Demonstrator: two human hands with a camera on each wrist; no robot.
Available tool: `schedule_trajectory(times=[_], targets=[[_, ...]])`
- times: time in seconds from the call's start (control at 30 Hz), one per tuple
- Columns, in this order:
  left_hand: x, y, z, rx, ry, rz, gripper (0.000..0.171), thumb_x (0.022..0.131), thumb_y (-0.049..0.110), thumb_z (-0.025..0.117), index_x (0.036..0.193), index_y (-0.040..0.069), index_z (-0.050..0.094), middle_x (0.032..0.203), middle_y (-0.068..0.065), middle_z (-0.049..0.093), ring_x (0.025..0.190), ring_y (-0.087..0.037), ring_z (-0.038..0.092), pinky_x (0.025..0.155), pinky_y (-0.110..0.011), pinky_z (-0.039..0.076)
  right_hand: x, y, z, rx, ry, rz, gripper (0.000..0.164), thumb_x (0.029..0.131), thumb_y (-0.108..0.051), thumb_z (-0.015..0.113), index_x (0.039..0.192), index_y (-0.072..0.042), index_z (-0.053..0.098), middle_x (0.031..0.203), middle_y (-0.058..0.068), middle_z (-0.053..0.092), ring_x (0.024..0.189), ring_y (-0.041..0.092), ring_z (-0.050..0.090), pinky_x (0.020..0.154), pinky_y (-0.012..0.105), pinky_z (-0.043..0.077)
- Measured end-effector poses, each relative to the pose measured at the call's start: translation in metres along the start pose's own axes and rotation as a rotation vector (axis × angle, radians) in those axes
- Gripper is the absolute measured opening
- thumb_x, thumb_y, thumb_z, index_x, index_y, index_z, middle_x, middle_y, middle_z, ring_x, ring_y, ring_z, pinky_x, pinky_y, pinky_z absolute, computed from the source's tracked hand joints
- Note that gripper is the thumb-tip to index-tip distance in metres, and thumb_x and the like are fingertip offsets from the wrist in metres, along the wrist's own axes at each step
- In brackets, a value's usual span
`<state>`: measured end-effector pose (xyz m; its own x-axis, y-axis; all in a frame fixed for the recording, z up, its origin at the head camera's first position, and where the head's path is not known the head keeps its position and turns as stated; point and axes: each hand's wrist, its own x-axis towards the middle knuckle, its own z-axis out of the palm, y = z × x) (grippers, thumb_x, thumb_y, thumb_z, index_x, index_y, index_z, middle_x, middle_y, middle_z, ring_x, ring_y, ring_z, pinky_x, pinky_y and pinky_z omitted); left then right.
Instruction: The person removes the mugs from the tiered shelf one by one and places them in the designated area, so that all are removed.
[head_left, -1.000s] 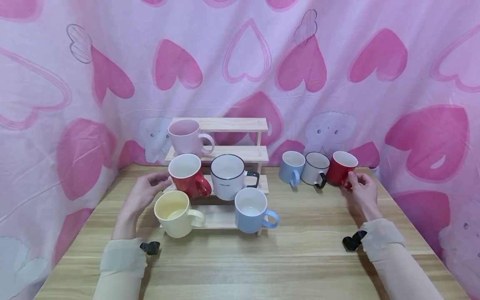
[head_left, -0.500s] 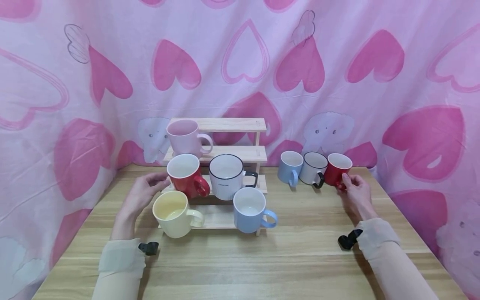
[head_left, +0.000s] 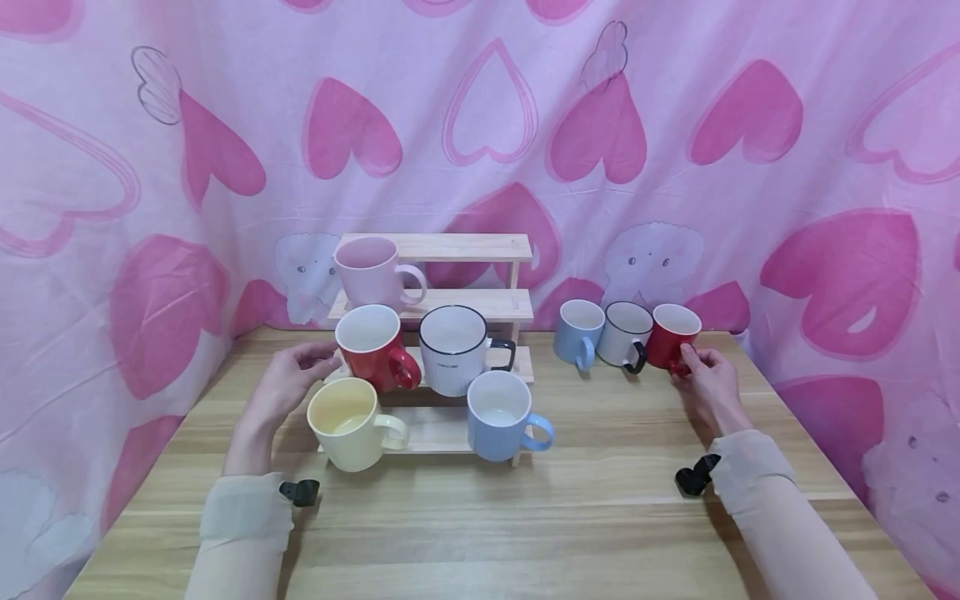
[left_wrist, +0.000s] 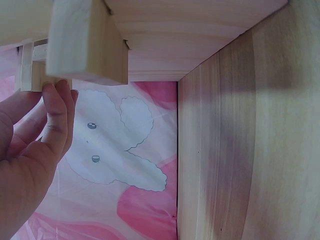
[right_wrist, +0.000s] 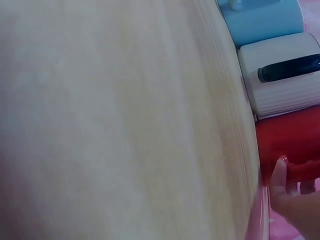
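Note:
My right hand (head_left: 712, 385) holds the handle of a red mug (head_left: 670, 333); in the right wrist view the thumb lies against that red mug (right_wrist: 292, 135). The mug stands upright at the right end of a row, beside a white mug with black rim and handle (head_left: 624, 333) and a light blue mug (head_left: 576, 327). At the left end of the stepped wooden rack (head_left: 465, 307) is my left hand (head_left: 288, 382). In the left wrist view its thumb and fingertips pinch a wooden end of the rack (left_wrist: 87, 45).
The rack carries a pink mug (head_left: 369, 279), another red mug (head_left: 371, 354), a larger black-rimmed white mug (head_left: 452, 358), a yellow mug (head_left: 347, 429) and a blue mug (head_left: 498, 425). A pink heart-patterned curtain (head_left: 420, 83) hangs behind the wooden table (head_left: 480, 525).
The right hand and its red mug have shifted slightly left, towards the small white mug. The left hand keeps its place at the rack.

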<state>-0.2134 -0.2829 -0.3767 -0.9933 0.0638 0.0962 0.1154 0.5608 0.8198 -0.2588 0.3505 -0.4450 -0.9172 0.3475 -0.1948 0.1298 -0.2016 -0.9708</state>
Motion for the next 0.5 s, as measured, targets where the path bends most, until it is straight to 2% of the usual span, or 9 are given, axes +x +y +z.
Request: schedule_trajectory(times=[0.07,0.17,0.27,0.37,0.5], targets=[[0.0,0.0,0.0,-0.005,-0.001,-0.004,0.051,0.099,0.028,0.061,0.137,-0.006,0.051,0.129,-0.025,0.058,0.117,-0.036,0.055,0.098,-0.048,0.044,0.0,-0.003,0.003,-0.035,0.018,-0.005,0.05,0.086,-0.038,0.073,0.118,-0.011,0.047,0.112,0.007,0.046,0.088,0.015,0.059,0.079,0.029,0.055],[-0.002,0.0,-0.001,-0.011,0.0,-0.011,0.051,0.099,0.027,0.061,0.137,-0.005,0.051,0.129,-0.026,0.058,0.117,-0.037,0.055,0.098,-0.049,0.043,-0.002,-0.01,0.011,-0.134,0.055,-0.02,0.077,0.084,-0.041,0.075,0.142,-0.015,0.032,0.132,0.011,0.037,0.105,0.018,0.054,0.092,0.035,0.05],[-0.003,0.001,-0.002,-0.017,0.002,-0.015,0.052,0.098,0.028,0.062,0.137,-0.005,0.051,0.129,-0.025,0.058,0.117,-0.037,0.055,0.099,-0.05,0.043,-0.008,-0.017,0.019,-0.208,0.095,-0.052,0.096,0.085,-0.044,0.073,0.155,-0.02,0.013,0.149,0.014,0.021,0.124,0.024,0.039,0.106,0.042,0.038],[-0.002,0.001,-0.002,-0.014,0.0,-0.019,0.053,0.098,0.03,0.062,0.136,-0.005,0.052,0.128,-0.025,0.058,0.117,-0.037,0.055,0.098,-0.049,0.043,-0.017,-0.027,0.024,-0.271,0.124,-0.086,0.097,0.086,-0.046,0.071,0.156,-0.021,0.009,0.155,0.016,0.013,0.131,0.027,0.028,0.11,0.045,0.028],[-0.001,0.001,-0.002,0.0,-0.003,-0.022,0.054,0.097,0.032,0.062,0.135,-0.005,0.053,0.128,-0.024,0.059,0.115,-0.036,0.055,0.096,-0.047,0.045,-0.037,-0.042,0.035,-0.361,0.165,-0.142,0.087,0.091,-0.041,0.066,0.155,-0.016,0.012,0.153,0.016,0.018,0.129,0.029,0.03,0.107,0.039,0.033]])
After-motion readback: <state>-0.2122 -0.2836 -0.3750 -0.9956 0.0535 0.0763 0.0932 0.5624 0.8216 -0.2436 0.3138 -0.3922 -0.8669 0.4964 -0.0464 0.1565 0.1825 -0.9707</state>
